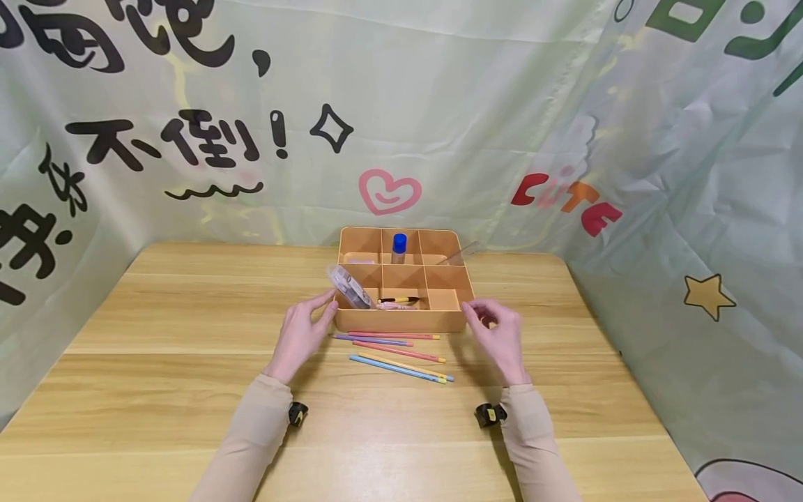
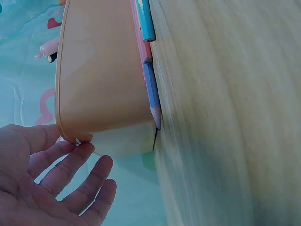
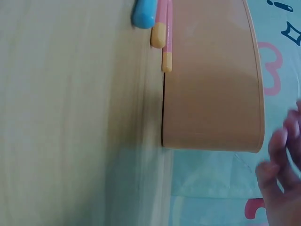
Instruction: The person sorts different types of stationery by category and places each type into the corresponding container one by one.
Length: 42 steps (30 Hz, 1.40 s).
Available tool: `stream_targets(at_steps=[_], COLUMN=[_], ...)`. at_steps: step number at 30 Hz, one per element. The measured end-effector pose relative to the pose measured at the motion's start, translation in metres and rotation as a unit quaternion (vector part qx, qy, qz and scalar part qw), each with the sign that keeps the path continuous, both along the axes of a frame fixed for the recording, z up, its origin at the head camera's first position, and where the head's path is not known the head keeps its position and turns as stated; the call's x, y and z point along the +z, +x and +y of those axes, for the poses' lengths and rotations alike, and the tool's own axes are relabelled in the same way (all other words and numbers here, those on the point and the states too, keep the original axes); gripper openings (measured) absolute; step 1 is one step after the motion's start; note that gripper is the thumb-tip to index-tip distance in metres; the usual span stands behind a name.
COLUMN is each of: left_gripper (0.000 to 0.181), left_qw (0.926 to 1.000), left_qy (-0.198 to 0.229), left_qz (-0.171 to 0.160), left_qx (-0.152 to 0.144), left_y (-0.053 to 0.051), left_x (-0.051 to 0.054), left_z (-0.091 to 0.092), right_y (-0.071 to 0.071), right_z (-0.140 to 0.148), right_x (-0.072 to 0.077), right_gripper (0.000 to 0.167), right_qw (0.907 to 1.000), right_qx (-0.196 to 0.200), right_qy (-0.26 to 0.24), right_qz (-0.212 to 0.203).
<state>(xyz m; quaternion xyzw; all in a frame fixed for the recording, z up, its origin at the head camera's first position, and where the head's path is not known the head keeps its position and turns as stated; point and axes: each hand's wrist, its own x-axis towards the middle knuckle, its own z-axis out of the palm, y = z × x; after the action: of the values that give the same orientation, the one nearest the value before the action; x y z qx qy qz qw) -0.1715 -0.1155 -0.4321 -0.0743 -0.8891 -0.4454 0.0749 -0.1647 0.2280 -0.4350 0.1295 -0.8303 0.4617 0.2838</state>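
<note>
An orange desk organizer [image 1: 401, 321] with several compartments stands between the hands. My left hand [image 1: 302, 337] is at its front left corner; in the left wrist view the thumb and fingertips [image 2: 85, 149] touch the corner rim, the other fingers spread. By the front right corner, my right hand [image 1: 498, 336] has loosely bent fingers; its wrist view shows them [image 3: 278, 141] just off the box, holding nothing. Several pencils [image 1: 401, 369], pink, purple, blue and yellow, lie in front of the organizer.
Inside the organizer are a blue-capped glue stick [image 1: 399, 247], a clear purple-printed case [image 1: 351, 287] leaning out at left, a black-and-yellow pen [image 1: 398, 300], a pink item [image 1: 394, 306] and a clear ruler [image 1: 458, 254]. A printed cloth [image 1: 470, 139] hangs behind the wooden table [image 1: 188, 390].
</note>
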Motion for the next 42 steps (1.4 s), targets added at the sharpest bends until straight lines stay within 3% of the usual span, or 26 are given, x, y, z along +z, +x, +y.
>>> stream_targets(at_steps=[3,5,8,12,16,29,42], left_gripper=[0.04,0.04,0.04,0.04,0.04,0.04,0.04], left_qw=[1.0,1.0,1.0,1.0,1.0,1.0,1.0], left_qy=[0.004,0.006,0.007,0.007,0.005,0.003,0.002], left_qz=[0.0,0.0,0.0,-0.001,-0.004,-0.006,-0.001], left_qx=[-0.002,-0.003,-0.003,-0.003,-0.003,-0.004,-0.001], left_y=[0.0,0.0,0.0,0.001,0.002,0.001,0.001], left_x=[0.0,0.001,0.001,0.003,0.003,0.002,0.002], left_z=[0.0,0.0,0.0,0.001,0.001,0.0,0.0], right_y=[0.003,0.005,0.007,0.006,0.004,0.003,0.002], right_z=[0.001,0.001,0.002,0.002,0.001,-0.003,-0.006], right_x=[0.001,0.002,0.002,0.001,-0.002,-0.009,-0.012], right_gripper=[0.008,0.01,0.011,0.007,0.004,0.013,0.01], right_qw=[0.9951,0.9856,0.9638,0.9298,0.9109,0.8935,0.8959], right_qx=[0.063,0.099,0.15,0.216,0.24,0.227,0.213], right_qy=[0.023,0.047,0.093,0.149,0.177,0.228,0.252], right_qz=[-0.073,-0.128,-0.2,-0.258,-0.285,-0.313,-0.298])
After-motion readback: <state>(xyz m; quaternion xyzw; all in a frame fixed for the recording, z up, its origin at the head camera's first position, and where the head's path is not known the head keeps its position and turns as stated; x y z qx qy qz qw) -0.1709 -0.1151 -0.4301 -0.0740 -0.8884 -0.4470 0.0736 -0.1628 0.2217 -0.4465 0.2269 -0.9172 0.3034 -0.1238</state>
